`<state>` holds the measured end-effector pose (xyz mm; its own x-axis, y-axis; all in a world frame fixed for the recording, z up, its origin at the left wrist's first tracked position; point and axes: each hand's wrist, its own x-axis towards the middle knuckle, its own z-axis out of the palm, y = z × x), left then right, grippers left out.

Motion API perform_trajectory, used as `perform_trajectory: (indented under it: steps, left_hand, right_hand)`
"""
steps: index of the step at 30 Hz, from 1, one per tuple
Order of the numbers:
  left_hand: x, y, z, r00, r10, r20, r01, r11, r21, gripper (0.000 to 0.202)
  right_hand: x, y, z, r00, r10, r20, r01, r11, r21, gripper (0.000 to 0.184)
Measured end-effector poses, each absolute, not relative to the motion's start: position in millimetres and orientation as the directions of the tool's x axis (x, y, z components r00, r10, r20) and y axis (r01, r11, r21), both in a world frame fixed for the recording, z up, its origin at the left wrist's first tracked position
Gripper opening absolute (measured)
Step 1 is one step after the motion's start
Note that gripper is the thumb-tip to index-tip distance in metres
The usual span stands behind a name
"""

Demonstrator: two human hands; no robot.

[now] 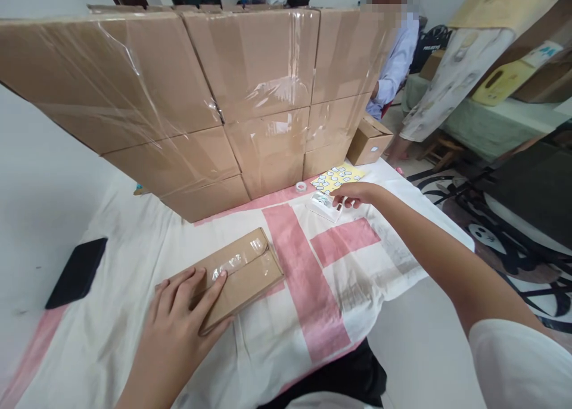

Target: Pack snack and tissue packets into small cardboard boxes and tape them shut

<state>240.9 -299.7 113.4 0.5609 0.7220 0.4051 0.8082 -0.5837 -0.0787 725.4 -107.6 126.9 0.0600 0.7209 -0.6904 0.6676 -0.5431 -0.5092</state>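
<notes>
A flat brown cardboard box (245,272) lies on the cloth in front of me, with strips of clear tape on its top. My left hand (183,308) holds the box's near left end, fingers spread over the top and thumb along the near edge. Farther off, my right hand (353,194) has its fingers curled at the right end of a white tape dispenser (325,208). Some of those fingertips are hidden. Just behind the dispenser are a yellow sheet with white stickers (337,175) and a small roll of tape (301,186).
A wall of stacked, taped cardboard boxes (268,99) rises along the table's far side. One small box (370,140) stands at its right end. A black phone-like slab (77,273) lies at the left. Another person's sleeve (397,58) shows behind the stack.
</notes>
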Motion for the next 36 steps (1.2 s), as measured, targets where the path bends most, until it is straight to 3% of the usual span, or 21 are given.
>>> perform_trajectory:
  steps: [8, 14, 18, 25, 30, 36]
  left_hand:
    - [240.8, -300.9, 114.6, 0.561, 0.722, 0.405, 0.807, -0.585, -0.073, 0.077]
    - [240.1, -300.6, 113.6, 0.56, 0.714, 0.42, 0.805, -0.589, -0.07, 0.079]
    - [237.3, -299.3, 109.1, 0.566, 0.7, 0.436, 0.802, -0.589, -0.096, 0.08]
    - [240.9, -300.4, 111.4, 0.55, 0.721, 0.423, 0.817, -0.569, -0.093, 0.08]
    - [244.7, -301.4, 115.4, 0.545, 0.714, 0.439, 0.82, -0.564, -0.1, 0.08]
    - [246.0, -300.3, 115.7, 0.545, 0.711, 0.445, 0.819, -0.566, -0.099, 0.078]
  right_hand:
    - [715.4, -99.2, 130.9, 0.115, 0.651, -0.75, 0.656, -0.617, -0.435, 0.043]
    - [713.9, -110.7, 123.5, 0.149, 0.658, -0.738, 0.601, -0.653, -0.461, 0.042]
    - [704.9, -122.3, 110.1, 0.241, 0.753, -0.613, 0.628, -0.602, -0.493, 0.037]
    - [691.9, -136.2, 103.0, 0.372, 0.867, -0.332, 0.753, -0.491, -0.438, 0.029]
    - [700.0, -141.4, 102.7, 0.361, 0.874, -0.325, 0.697, -0.484, -0.529, 0.032]
    - [716.7, -148.6, 85.4, 0.31, 0.866, -0.393, 0.468, -0.499, -0.729, 0.039]
